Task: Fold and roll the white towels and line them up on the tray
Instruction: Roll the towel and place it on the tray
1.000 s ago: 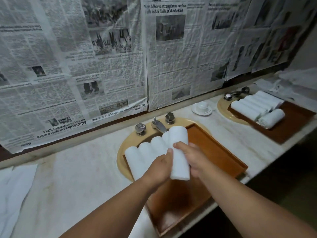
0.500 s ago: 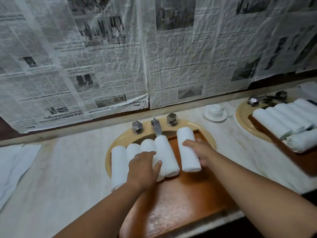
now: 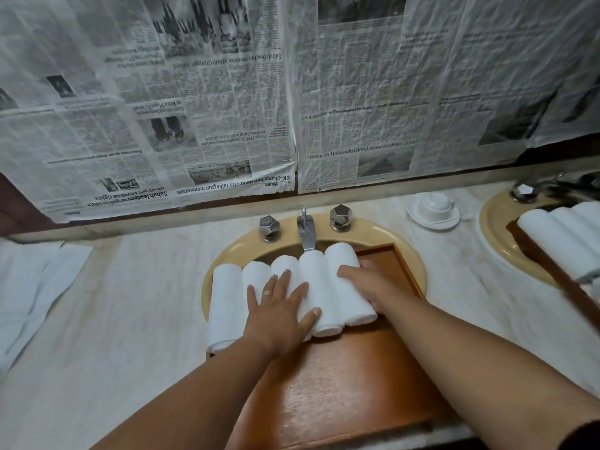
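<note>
Several rolled white towels lie side by side on a brown wooden tray [image 3: 344, 394] set across a tan sink. My left hand [image 3: 277, 315] lies flat with spread fingers on the middle rolls [image 3: 285, 269]. My right hand [image 3: 367, 284] presses against the right side of the rightmost roll [image 3: 349, 280], which touches its neighbour [image 3: 319, 293]. The leftmost roll [image 3: 224, 303] hangs slightly past the tray's left edge.
A tap [image 3: 306, 230] with two knobs stands just behind the rolls. Unfolded white towels [image 3: 29, 290] lie at the far left of the marble counter. A cup and saucer [image 3: 433, 209] and a second tray of rolled towels [image 3: 565, 238] sit at right. Newspaper covers the wall.
The rightmost roll was carried down onto the tray, then pushed left against the row. My left hand went from gripping it to lying flat on the middle rolls.
</note>
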